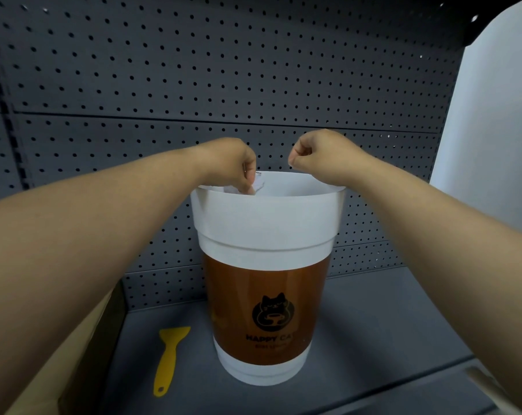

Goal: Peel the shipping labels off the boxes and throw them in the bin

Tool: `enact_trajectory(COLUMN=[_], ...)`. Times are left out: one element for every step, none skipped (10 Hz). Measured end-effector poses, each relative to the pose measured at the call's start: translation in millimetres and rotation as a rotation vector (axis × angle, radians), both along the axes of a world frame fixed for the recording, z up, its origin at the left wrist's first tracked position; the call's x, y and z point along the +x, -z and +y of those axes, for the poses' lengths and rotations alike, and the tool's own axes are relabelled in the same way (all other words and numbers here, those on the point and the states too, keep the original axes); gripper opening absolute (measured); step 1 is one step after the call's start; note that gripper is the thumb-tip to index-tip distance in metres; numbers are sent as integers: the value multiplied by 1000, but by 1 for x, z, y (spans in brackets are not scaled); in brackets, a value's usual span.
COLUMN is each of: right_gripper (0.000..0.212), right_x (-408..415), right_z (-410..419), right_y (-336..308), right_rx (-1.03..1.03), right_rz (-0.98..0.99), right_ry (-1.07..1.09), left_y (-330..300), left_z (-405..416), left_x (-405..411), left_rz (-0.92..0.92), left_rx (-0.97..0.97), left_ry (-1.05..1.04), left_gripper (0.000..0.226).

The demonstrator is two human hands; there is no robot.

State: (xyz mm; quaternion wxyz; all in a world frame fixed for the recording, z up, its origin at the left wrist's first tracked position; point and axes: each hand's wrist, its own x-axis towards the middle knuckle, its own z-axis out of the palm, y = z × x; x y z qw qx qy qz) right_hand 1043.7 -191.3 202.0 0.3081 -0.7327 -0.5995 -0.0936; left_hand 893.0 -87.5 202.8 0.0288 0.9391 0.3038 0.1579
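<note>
The bin is a tall white cup-shaped container with a brown band and a black cat logo, standing on the dark shelf. Over its open mouth at the left, my left hand pinches a crumpled white label that hangs just inside the rim. Over the right side of the rim, my right hand is curled into a fist with nothing visible in it. A cardboard box shows only as a brown edge at the lower left, partly behind my left forearm.
A yellow plastic scraper lies on the shelf left of the bin. A dark pegboard wall stands right behind the bin. A white panel rises at the right.
</note>
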Motion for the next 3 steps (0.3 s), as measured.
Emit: enact_trajectory(right_gripper=[25, 23, 22], right_x=[2, 4, 3], right_z=[1, 2, 4], right_y=[1, 2, 5], right_rx=[-9, -26, -14], right_rz=[-2, 11, 23], right_ry=[-2, -14, -4], left_y=[-1, -1, -1], left_z=[2, 0, -2], left_x=[1, 1, 3], left_rz=[23, 26, 18], left_rx=[-2, -13, -14], left_ry=[3, -8, -55], left_gripper=[8, 5, 19])
